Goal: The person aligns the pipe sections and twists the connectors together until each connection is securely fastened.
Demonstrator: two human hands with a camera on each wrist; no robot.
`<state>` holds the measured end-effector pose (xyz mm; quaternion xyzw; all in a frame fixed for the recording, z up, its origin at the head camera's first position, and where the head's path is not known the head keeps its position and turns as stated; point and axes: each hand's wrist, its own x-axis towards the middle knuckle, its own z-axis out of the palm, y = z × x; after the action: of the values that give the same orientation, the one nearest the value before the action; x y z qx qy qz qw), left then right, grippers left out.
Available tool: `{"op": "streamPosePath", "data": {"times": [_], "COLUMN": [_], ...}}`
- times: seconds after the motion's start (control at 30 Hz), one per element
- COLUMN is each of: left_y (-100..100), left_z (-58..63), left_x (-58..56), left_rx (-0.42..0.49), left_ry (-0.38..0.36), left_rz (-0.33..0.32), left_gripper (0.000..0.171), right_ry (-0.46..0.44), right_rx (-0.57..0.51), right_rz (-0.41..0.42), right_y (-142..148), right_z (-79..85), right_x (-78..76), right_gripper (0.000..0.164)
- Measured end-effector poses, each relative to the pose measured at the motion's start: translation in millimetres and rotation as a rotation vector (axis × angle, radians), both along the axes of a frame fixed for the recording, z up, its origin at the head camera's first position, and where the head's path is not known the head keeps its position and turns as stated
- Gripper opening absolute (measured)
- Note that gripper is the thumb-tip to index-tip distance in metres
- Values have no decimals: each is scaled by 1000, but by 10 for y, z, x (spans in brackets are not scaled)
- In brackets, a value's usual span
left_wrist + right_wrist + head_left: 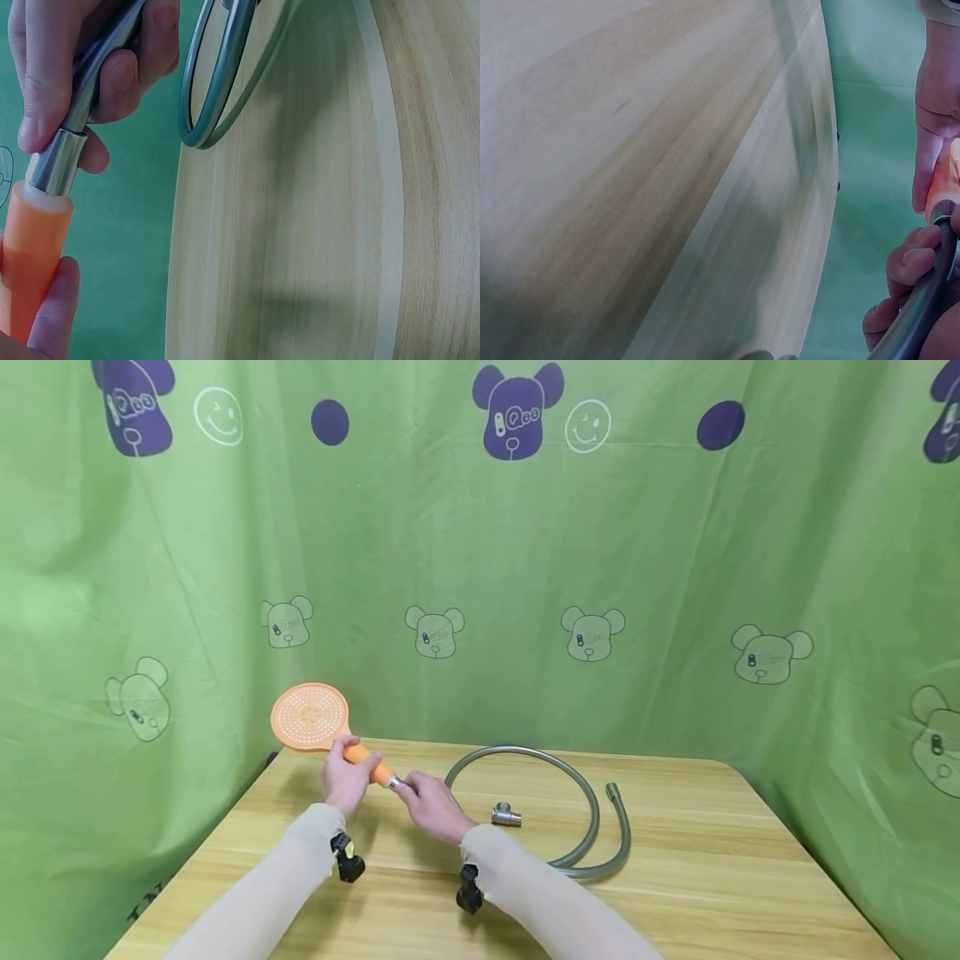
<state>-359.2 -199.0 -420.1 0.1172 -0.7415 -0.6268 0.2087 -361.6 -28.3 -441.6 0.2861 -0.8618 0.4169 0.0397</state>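
An orange handheld shower head (309, 717) is held over the left of the wooden desk (735, 877), its handle in the grip of the left hand (347, 781). At the handle's end, a silvery nut (56, 163) meets a pale collar (43, 198); a tilted nut could cross any threads inside. The right hand's (437, 807) grip holds the metal hose (596, 810), whose loop, surrounding a small chrome fitting (506, 815) farther right, could drag the joint askew.
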Motion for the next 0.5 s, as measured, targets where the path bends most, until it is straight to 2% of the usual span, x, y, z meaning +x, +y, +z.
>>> {"op": "streamPosePath", "data": {"times": [0.2, 0.5], "left_y": [10, 13], "left_z": [-17, -51], "left_x": [-6, -11], "left_rx": [-1, -19], "left_ry": [10, 6], "left_rz": [1, 19], "left_gripper": [49, 48], "right_ry": [-17, -84], "right_rx": [16, -44], "right_rz": [-10, -32], "right_y": [-4, -4], "right_z": [1, -17], "right_x": [-16, -6], "right_gripper": [37, 32]}}
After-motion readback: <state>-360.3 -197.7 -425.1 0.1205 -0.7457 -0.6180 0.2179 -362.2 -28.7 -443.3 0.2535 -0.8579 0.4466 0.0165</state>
